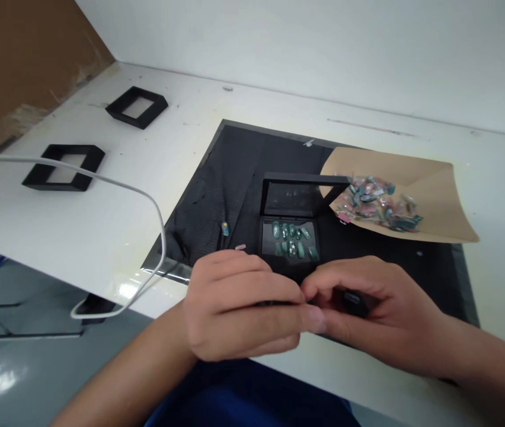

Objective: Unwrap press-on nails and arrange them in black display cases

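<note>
Head view: left hand (241, 305) and right hand (368, 302) both curled, pinching a small black item (354, 298) between them, just near of the open black box of green press-on nails (291, 240).

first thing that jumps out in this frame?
The open black case at the middle of the dark mat, with green press-on nails laid in it. Just below, the left hand and right hand meet fingertip to fingertip over a small dark object. To the right, a pile of mixed nails lies on brown paper.
</note>
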The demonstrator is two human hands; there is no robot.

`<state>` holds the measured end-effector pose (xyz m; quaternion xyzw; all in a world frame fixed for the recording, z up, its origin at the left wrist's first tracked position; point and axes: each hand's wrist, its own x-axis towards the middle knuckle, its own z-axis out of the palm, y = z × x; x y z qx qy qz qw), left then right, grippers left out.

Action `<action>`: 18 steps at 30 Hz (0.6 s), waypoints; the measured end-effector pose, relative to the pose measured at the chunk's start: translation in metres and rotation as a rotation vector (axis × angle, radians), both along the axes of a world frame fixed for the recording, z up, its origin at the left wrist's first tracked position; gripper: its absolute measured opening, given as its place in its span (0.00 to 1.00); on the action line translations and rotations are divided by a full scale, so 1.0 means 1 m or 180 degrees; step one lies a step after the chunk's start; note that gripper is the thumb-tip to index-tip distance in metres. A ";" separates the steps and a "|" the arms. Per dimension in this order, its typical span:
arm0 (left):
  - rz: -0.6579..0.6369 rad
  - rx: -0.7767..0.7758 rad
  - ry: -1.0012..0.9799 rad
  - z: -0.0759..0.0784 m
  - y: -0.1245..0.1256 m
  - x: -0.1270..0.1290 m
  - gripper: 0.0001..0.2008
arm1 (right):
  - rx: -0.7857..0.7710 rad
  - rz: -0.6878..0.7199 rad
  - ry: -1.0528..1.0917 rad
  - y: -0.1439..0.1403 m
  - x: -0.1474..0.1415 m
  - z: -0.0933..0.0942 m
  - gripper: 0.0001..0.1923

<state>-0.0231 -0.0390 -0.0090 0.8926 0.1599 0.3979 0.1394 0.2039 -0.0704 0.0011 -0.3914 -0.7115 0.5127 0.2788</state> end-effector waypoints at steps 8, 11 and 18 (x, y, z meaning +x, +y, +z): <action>0.0165 0.0066 -0.0071 -0.005 0.002 0.003 0.05 | -0.0411 -0.0134 -0.0303 0.005 0.005 0.009 0.03; 0.0165 0.0095 -0.0075 -0.007 0.002 0.004 0.05 | -0.0891 -0.0104 -0.0136 0.007 0.006 0.008 0.07; 0.0231 0.0252 -0.0126 -0.008 0.003 0.003 0.06 | -0.1248 -0.0260 0.0000 0.010 0.015 0.018 0.11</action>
